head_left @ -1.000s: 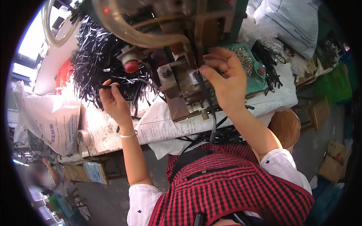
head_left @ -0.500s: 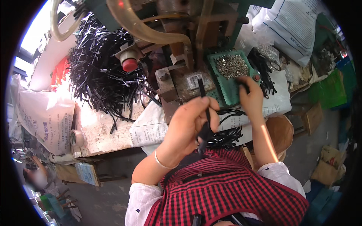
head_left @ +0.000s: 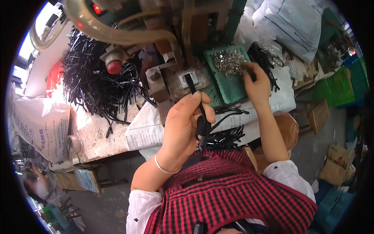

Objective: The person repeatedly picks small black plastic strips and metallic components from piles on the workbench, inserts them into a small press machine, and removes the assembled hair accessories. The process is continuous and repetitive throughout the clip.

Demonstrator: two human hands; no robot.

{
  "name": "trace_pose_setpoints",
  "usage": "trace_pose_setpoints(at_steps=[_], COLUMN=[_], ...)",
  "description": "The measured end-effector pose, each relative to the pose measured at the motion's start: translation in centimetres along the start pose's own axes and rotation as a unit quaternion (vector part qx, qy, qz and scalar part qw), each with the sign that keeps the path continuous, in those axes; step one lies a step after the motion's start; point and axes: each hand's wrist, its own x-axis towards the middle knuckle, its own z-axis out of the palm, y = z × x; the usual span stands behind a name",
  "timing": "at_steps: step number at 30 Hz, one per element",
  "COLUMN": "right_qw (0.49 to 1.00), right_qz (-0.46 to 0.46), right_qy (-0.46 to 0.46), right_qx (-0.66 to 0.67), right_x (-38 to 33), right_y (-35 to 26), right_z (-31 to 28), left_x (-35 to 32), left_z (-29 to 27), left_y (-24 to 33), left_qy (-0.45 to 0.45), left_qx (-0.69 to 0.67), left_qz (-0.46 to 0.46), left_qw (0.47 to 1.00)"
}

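My left hand [head_left: 187, 117] is closed around a long black strap [head_left: 201, 113]. Its thin end lies over a small pale metal plate [head_left: 188, 79] on the machine's bed, and its wider, ribbed end hangs below my fingers toward my apron. At the right edge of a green tray [head_left: 230, 93], my right hand [head_left: 257, 84] has its thumb and forefinger curled together in a pinch. They are beside a heap of small shiny metal pieces [head_left: 229, 62]. Whatever sits between those fingertips is too small and blurred to name.
A red push button [head_left: 114, 66] stands out left of the machine bed. Behind it is a big heap of black straps [head_left: 93, 78]; more straps [head_left: 226, 136] lie at the table's front edge. White sacks [head_left: 290, 25] stand at the back right. Thick hoses [head_left: 128, 35] cross overhead.
The machine and table have shifted left in view. My right hand has moved up along the tray's right edge toward the metal pieces. My left hand still holds the strap over the plate.
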Motion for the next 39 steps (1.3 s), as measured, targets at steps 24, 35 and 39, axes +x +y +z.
trace_pose_setpoints(at_steps=[24,35,39], right_qw=[0.999,0.995,0.997], right_qz=[-0.035,0.018,-0.001], right_qy=[-0.019,-0.001,0.054], right_qx=[0.000,0.096,0.063], right_x=[-1.2,-2.2,-2.1], right_y=[-2.3,1.8,1.1], right_z=[3.9,1.5,2.8], left_x=[6.2,-8.6,-0.4], left_z=[-21.2,-27.9,-30.0], left_y=[3.2,10.5,4.9], left_qy=[0.429,0.479,0.496], left_qx=[0.628,0.714,0.615], left_qz=[0.129,0.062,0.297], left_qw=[0.636,0.507,0.536])
